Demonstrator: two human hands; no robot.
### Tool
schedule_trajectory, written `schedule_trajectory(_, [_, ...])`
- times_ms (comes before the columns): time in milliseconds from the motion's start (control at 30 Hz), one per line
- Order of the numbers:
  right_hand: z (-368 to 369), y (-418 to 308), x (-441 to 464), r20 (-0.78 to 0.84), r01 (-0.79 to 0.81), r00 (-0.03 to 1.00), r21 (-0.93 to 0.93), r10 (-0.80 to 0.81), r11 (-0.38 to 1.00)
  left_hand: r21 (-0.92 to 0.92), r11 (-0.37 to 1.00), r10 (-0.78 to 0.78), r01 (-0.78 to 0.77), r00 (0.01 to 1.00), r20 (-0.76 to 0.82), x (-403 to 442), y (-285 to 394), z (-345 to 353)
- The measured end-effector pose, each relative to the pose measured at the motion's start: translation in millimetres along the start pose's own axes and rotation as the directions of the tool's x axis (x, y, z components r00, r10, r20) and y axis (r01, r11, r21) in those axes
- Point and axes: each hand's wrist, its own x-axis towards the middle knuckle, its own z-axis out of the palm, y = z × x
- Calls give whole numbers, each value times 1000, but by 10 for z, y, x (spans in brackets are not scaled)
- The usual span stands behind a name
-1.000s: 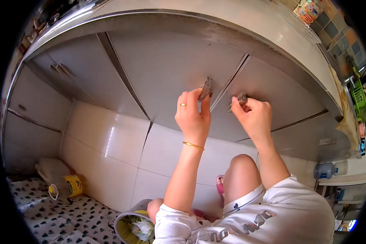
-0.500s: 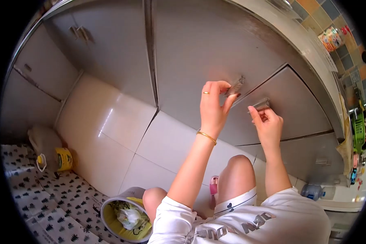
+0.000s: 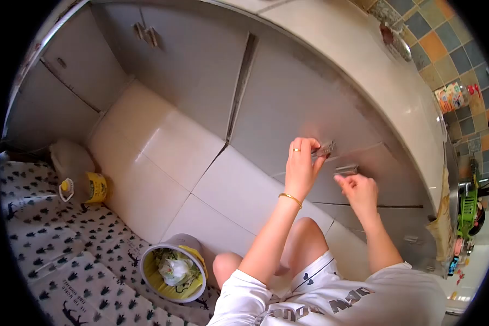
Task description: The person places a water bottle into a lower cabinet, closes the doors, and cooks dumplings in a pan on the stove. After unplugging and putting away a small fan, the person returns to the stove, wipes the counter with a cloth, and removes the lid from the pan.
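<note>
My left hand (image 3: 300,173), with a ring and a gold bangle, is closed on the metal handle (image 3: 325,149) of a large grey cabinet door (image 3: 288,98). Its thumb and fingers pinch the handle from either side. My right hand (image 3: 361,194) is just below a second handle (image 3: 346,170), on the smaller neighbouring door (image 3: 383,174). The fingers of that hand are curled in, with the thumb close to the handle and nothing seen in the grip. Both doors look about flush with the cabinet front.
Left of my knees stands a bin (image 3: 174,271) with a yellow liner and scraps. An oil jug (image 3: 87,187) stands by a patterned sheet (image 3: 65,255) on the floor. Above the doors runs a pale countertop (image 3: 358,60), with a bottle (image 3: 452,98) against the tiles.
The smaller door, ajar with dark gaps along its edges before, now sits flush. My right hand has come off its handle; my left hand keeps its hold. The view has shifted.
</note>
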Motion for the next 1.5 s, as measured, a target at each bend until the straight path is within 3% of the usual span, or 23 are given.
schedule_trajectory(100, [-238,-141,-181,240,88,969,-77,-67,993,115,992,-53,55,998,-25,27,230,-55])
schedule_trajectory(200, [-482,-276,-472,414,89,905,39,-98,995,228,964,-128,138,990,-57,15,348,-69])
schedule_trajectory(333, [-1179,-492,-724,553,108,826,38,-111,993,412,862,-283,296,954,-95,23,631,-26])
schedule_trajectory(633, [-2878,-402,-927,531,70,842,74,-98,995,667,637,-472,387,880,-59,271,1319,-57])
schedule_trajectory(867, [-3824,-407,-945,496,67,853,202,-162,977,657,621,-565,427,825,-2,59,2337,-235])
schedule_trajectory(967, [-4135,-384,-923,472,68,855,304,-212,950,642,688,-478,340,877,48,-375,2634,-421])
schedule_trajectory(1100, [-4422,-286,-909,442,56,868,368,-228,928,620,682,-558,387,824,100,-1040,3074,-1022])
schedule_trajectory(1167, [-4439,-192,-902,431,67,871,369,-235,927,673,558,-646,485,763,-14,-1250,3402,-1383])
schedule_trajectory(1300, [-4347,-139,-842,441,120,852,359,-282,926,681,449,-676,579,718,-165,-1745,3501,-2117])
schedule_trajectory(1367, [-4348,-237,-763,459,138,836,353,-300,925,639,337,-744,692,611,-269,-1903,3393,-2392])
schedule_trajectory(1400, [-4349,-312,-728,469,133,831,352,-298,926,633,346,-709,692,635,-306,-1887,3413,-2477])
schedule_trajectory(1500, [-4286,-575,-570,464,144,828,364,-313,920,400,374,-757,837,525,-390,-1696,3384,-2673])
